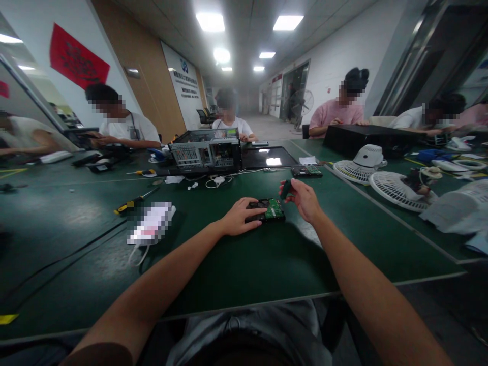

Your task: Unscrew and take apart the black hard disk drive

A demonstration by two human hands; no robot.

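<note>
A hard drive with a green circuit board [273, 208] lies on the green table [244, 264] in front of me. My left hand [243, 216] rests on its left part with the fingers spread over it. Raised just right of the drive, my right hand [303, 198] pinches a small dark green piece [285, 189] between thumb and fingers, apart from the drive. Another drive with a circuit board [307, 171] lies farther back, beyond my right hand.
An opened computer case [206, 152] and a dark flat panel [270, 157] stand at the back. White fan parts [398, 190] lie at the right. A yellow-black screwdriver [129, 207] and a blurred white object [150, 223] are at the left. Several people sit around.
</note>
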